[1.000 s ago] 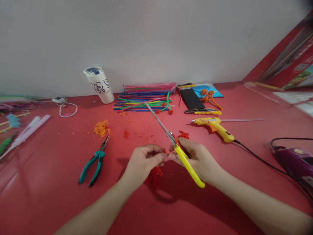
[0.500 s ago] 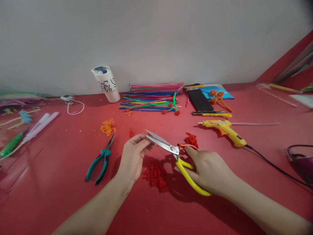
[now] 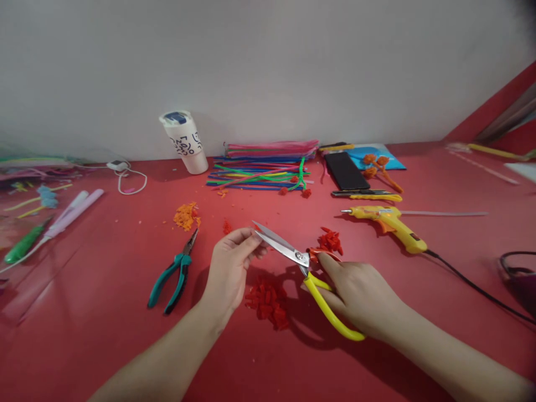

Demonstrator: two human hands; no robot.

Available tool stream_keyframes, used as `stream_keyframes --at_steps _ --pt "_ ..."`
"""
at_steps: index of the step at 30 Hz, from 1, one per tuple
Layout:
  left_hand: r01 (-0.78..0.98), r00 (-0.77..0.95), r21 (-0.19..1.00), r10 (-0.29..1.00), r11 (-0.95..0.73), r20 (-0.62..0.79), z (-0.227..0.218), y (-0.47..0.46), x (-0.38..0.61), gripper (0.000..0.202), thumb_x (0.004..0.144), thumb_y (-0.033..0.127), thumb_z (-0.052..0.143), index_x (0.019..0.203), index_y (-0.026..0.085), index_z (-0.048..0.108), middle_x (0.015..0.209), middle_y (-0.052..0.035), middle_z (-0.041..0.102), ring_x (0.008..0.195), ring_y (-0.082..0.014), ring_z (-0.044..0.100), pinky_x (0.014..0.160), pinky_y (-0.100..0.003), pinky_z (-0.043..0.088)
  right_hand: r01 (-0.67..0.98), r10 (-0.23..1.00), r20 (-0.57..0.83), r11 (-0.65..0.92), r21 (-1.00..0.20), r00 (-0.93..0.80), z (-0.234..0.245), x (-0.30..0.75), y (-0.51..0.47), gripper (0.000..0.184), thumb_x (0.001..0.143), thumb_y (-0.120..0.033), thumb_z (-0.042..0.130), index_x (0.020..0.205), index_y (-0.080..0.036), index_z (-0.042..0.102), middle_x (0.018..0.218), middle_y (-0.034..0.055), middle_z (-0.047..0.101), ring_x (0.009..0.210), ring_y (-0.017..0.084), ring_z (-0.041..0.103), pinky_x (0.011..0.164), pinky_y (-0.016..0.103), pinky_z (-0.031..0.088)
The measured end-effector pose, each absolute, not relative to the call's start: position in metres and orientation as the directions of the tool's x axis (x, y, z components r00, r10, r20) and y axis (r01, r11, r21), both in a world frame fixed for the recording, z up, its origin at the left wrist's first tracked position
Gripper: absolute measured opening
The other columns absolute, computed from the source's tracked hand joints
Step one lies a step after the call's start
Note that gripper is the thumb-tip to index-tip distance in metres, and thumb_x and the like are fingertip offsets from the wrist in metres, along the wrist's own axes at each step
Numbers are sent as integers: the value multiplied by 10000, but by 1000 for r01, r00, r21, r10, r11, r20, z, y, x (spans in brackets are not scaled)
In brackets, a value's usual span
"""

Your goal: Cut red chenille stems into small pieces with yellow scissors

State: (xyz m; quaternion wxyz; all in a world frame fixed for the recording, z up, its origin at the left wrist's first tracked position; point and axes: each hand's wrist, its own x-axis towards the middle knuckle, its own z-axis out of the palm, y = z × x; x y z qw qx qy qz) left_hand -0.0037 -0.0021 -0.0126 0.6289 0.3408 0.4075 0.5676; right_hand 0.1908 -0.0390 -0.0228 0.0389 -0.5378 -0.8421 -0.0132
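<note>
My right hand [image 3: 360, 296] grips the yellow handles of a pair of scissors [image 3: 301, 268], whose steel blades point left and lie low over the red table [image 3: 84, 312]. My left hand [image 3: 232, 268] pinches the tip of the blades between thumb and fingers. Below the blades lies a heap of short red cut pieces [image 3: 268, 301]. A second small red heap [image 3: 330, 241] sits just beyond my right hand. A thin orange strip curls at the scissors' pivot.
Teal pliers [image 3: 173, 273] lie left of my left hand. An orange heap [image 3: 186, 215], a bundle of coloured pipe cleaners [image 3: 263, 167], a white cup [image 3: 184, 140], a black phone [image 3: 345, 170] and a corded yellow glue gun [image 3: 389, 223] lie farther back. Pens lie at the far left.
The scissors have swung down from pointing up and back to lying level, pointing left. My left hand has left the red pieces and taken the blade tip. The view shifted slightly.
</note>
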Motion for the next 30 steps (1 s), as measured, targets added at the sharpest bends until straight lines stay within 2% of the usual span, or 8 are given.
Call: stream_keyframes --at_steps 10,30 --pt "-414 -27 903 989 119 -143 -10 -3 -3 45 675 140 605 631 139 613 574 21 585 508 -51 513 524 -168 391 905 898 123 426 6 -423 -26 191 -39 436 842 -510 239 847 -144 476 495 29 575 406 169 512 438 265 135" --pt "-413 -16 902 989 124 -144 -9 -4 -4 51 680 160 610 634 138 606 570 22 580 518 -49 515 537 -164 392 918 905 161 395 22 -394 -25 191 -39 458 831 -545 216 701 -183 463 439 14 533 364 145 471 426 252 119"
